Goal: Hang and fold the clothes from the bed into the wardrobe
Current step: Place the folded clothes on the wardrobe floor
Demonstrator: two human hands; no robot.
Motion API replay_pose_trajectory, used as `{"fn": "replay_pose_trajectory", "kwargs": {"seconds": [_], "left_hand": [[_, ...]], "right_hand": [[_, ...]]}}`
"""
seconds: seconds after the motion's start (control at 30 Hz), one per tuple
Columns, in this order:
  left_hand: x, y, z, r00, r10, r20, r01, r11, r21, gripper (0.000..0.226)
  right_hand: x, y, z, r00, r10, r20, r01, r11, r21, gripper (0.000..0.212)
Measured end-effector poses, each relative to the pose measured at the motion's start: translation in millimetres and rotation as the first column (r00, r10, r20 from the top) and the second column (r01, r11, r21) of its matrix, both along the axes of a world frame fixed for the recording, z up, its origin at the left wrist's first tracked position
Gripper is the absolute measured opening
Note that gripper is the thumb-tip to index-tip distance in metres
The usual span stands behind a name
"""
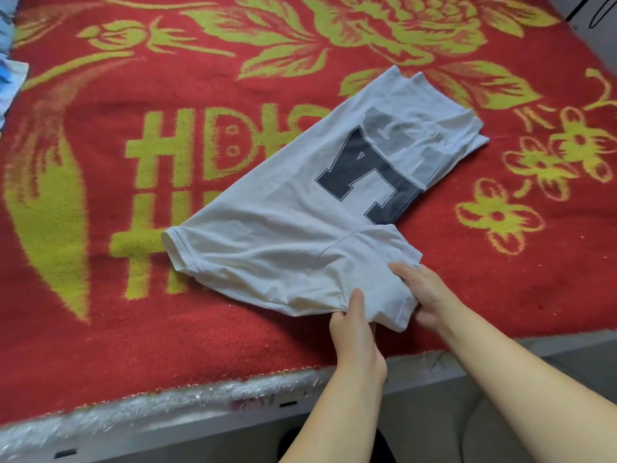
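A white T-shirt with large dark block letters lies half folded on the bed, running from the near middle up toward the far right. My left hand pinches the shirt's near edge, thumb on top. My right hand grips the same near end just to the right, fingers curled round the fabric. One sleeve sticks out to the left.
The bed is covered by a red blanket with yellow-green flowers and characters. Its grey frame edge runs along the front. More pale blue and white clothes lie at the far left edge.
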State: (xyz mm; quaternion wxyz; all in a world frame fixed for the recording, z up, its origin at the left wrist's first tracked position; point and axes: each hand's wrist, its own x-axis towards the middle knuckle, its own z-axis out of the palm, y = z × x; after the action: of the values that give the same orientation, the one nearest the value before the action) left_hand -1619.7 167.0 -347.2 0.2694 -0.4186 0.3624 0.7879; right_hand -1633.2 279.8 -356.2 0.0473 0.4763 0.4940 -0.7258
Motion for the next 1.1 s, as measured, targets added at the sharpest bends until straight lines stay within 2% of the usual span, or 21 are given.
{"fn": "replay_pose_trajectory", "kwargs": {"seconds": [0.1, 0.17, 0.23, 0.33, 0.43, 0.5, 0.57, 0.6, 0.63, 0.67, 0.7, 0.73, 0.77, 0.8, 0.83, 0.87, 0.9, 0.93, 1.0, 1.1], "left_hand": [[5, -2, 7, 0.999, -0.017, 0.03, 0.016, 0.999, 0.042, 0.016], [10, -3, 11, 0.994, -0.046, 0.102, 0.039, 0.997, 0.067, 0.012], [11, -5, 16, 0.983, -0.056, 0.177, 0.036, 0.993, 0.113, 0.012], [-11, -10, 26, 0.962, -0.001, 0.272, -0.07, 0.966, 0.248, 0.014], [-52, -24, 24, 0.968, 0.13, 0.215, -0.198, 0.921, 0.335, 0.025], [-76, -39, 17, 0.976, 0.175, 0.13, -0.208, 0.926, 0.316, 0.034], [-93, -57, 10, 0.987, 0.156, 0.029, -0.159, 0.973, 0.168, 0.032], [-100, -66, 6, 0.99, 0.127, -0.054, -0.125, 0.992, 0.036, 0.025], [-108, -76, 2, 0.985, 0.048, -0.168, -0.073, 0.986, -0.147, 0.018], [-116, -86, -3, 0.951, -0.115, -0.288, -0.006, 0.922, -0.388, 0.015], [-126, -99, -10, 0.863, -0.355, -0.358, 0.041, 0.758, -0.651, 0.016], [-135, -112, -18, 0.73, -0.606, -0.318, 0.048, 0.509, -0.86, 0.021], [-147, -125, -27, 0.589, -0.786, -0.185, 0.014, 0.239, -0.971, 0.033], [-158, -137, -35, 0.476, -0.879, -0.016, -0.015, 0.01, -1.0, 0.048], [-168, -149, -41, 0.409, -0.897, 0.169, 0.016, -0.178, -0.984, 0.062], [-176, -158, -44, 0.383, -0.865, 0.324, 0.092, -0.314, -0.945, 0.073], [-183, -166, -46, 0.374, -0.82, 0.433, 0.183, -0.392, -0.901, 0.079], [-187, -172, -47, 0.36, -0.788, 0.5, 0.245, -0.437, -0.865, 0.081], [-193, -178, -43, 0.318, -0.761, 0.566, 0.277, -0.496, -0.823, 0.066], [-205, -177, -29, 0.259, -0.732, 0.631, 0.314, -0.554, -0.771, 0.046]], "right_hand": [[8, 0, 3, 1.0, 0.02, 0.007, -0.02, 0.997, 0.076, 0.023], [13, -2, 10, 1.0, 0.008, -0.014, -0.007, 0.994, 0.108, 0.016], [13, -5, 18, 0.999, 0.009, -0.045, -0.003, 0.99, 0.143, 0.019], [-8, -4, 26, 0.993, 0.078, -0.092, -0.054, 0.969, 0.241, 0.024], [-51, -10, 37, 0.973, 0.153, -0.175, -0.136, 0.985, 0.106, 0.009], [-80, -18, 38, 0.948, 0.246, -0.203, -0.229, 0.968, 0.101, 0.013], [-93, -30, 29, 0.912, 0.384, -0.143, -0.311, 0.875, 0.371, 0.02], [-91, -37, 24, 0.879, 0.471, -0.079, -0.357, 0.758, 0.545, 0.024], [-84, -46, 19, 0.816, 0.578, -0.003, -0.417, 0.592, 0.689, 0.03], [-74, -54, 11, 0.705, 0.703, 0.088, -0.487, 0.39, 0.781, 0.039], [-61, -64, 2, 0.529, 0.821, 0.215, -0.57, 0.156, 0.806, 0.053], [-48, -73, -7, 0.317, 0.876, 0.363, -0.626, -0.094, 0.774, 0.071], [-38, -83, -15, 0.146, 0.848, 0.509, -0.636, -0.314, 0.705, 0.084], [-30, -92, -23, 0.05, 0.785, 0.618, -0.626, -0.457, 0.632, 0.092], [-26, -100, -29, 0.024, 0.732, 0.68, -0.622, -0.522, 0.584, 0.094], [-27, -106, -34, 0.034, 0.709, 0.704, -0.632, -0.531, 0.565, 0.092], [-29, -111, -35, 0.056, 0.702, 0.71, -0.642, -0.519, 0.564, 0.086], [-32, -114, -36, 0.074, 0.701, 0.709, -0.651, -0.505, 0.566, 0.077], [-37, -114, -36, 0.106, 0.726, 0.68, -0.672, -0.451, 0.587, 0.062], [-34, -102, -28, 0.125, 0.816, 0.565, -0.711, -0.324, 0.625, 0.059]]}}
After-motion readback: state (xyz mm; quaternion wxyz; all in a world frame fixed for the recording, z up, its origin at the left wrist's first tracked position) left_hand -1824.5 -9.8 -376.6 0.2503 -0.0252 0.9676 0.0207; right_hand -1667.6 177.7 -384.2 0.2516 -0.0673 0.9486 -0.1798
